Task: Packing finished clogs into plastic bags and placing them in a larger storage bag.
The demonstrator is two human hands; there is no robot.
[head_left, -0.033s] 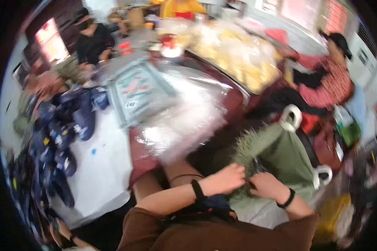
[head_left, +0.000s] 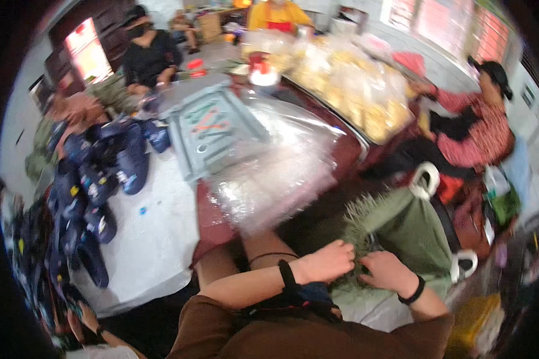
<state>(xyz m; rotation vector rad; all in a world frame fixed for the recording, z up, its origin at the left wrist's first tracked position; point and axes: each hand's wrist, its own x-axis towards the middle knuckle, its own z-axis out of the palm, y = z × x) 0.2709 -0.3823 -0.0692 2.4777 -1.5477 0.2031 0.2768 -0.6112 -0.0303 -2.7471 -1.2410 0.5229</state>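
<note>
Along the left edge, a heap of dark blue shoes (head_left: 96, 179) spreads over a pale sheet (head_left: 156, 239), with a grey plastic tray (head_left: 215, 134) and a crinkled clear plastic bag (head_left: 275, 173) lying just beyond it on the dark red table (head_left: 212, 224). Nearer the middle, the left hand (head_left: 326, 263) — a black band at its wrist — is curled nearly closed, its fingertips pinching the fringed edge of an olive-green cloth bag (head_left: 407, 233). Just beside it, almost touching, the right hand (head_left: 389, 272) is bent the same way, fingers folded onto the same green fabric; the blur hides how tightly it grips. That bag lies directly ahead of both hands and stretches away to the right, its white handles (head_left: 425, 179) showing at the far side. Farther right sits a person in a red patterned top (head_left: 485, 134).
</note>
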